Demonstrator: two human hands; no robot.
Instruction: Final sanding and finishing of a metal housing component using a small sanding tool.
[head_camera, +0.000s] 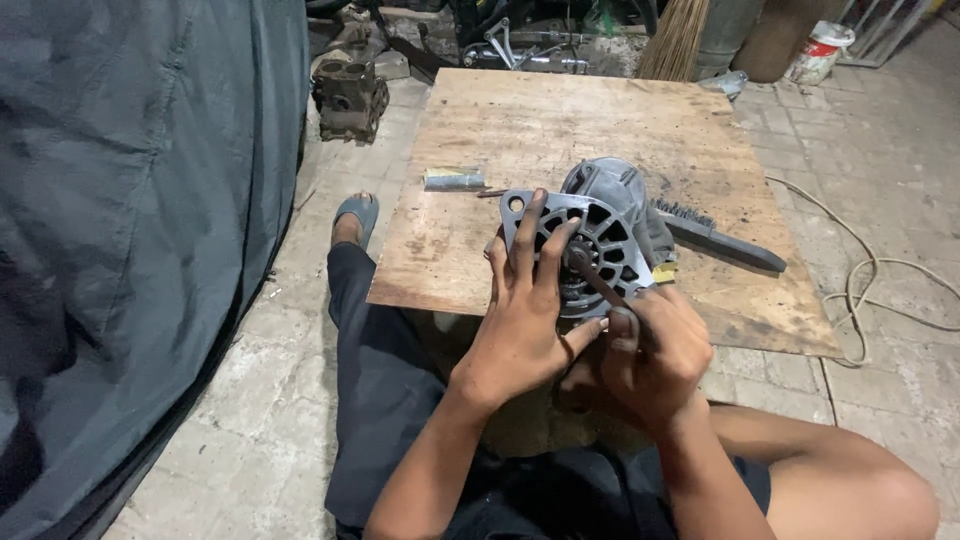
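On a paved workshop floor we sit before a plywood board (560, 130) with a grey alternator housing (600, 235) at its near edge. Our left hand (525, 320) lies spread flat on its slotted face, seemingly bracing it, while our right hand (650, 355) is closed around a wrench (597, 280) reaching its centre. Just right of the housing lies a wire brush (715, 232).
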